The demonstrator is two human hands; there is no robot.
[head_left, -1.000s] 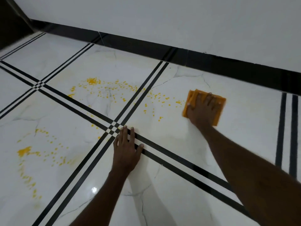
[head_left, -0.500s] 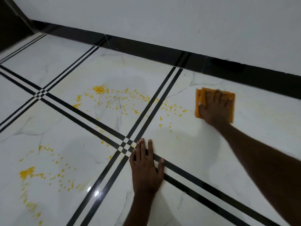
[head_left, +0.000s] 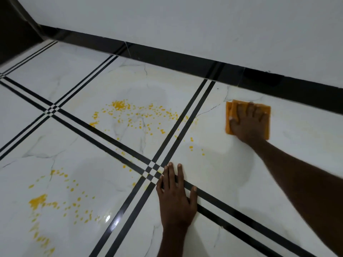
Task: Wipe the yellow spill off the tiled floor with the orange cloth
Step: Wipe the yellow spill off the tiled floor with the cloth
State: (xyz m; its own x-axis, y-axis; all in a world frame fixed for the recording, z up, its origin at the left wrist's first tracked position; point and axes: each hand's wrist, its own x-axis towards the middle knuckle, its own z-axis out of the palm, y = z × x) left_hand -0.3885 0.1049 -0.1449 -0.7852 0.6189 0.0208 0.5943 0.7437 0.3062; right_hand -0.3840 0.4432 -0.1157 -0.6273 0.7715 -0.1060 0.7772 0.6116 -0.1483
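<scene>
on the glossy white marble-look tiled floor (head_left: 213, 182), close to the black skirting strip (head_left: 185, 60) at the foot of the pale wall (head_left: 185, 25), lies the folded orange cloth (head_left: 229, 125). the right hand (head_left: 246, 123) lies palm-down on top of it, fingers spread flat and pressing rather than curled around it, which looks suited to sliding the cloth under even pressure. the left hand (head_left: 176, 199) rests empty on the floor, fingers extended and loose, laid over the double black inlay lines (head_left: 115, 138) beside their crossing; it seems to be propping the person's weight while the other arm reaches out.

the cloth is a near-square pad, slightly taller than wide in this view, its edges roughly in line with the wall and its doubled fold showing at the left edge, the side that faces the mess. the yellow spill (head_left: 130, 114) sits well apart to its left, beyond the black lines, as scattered droplets; a second patch lies near the lower left, and a few stray dots lie between. most of the spill looks still unwiped, so the task seems early.
</scene>
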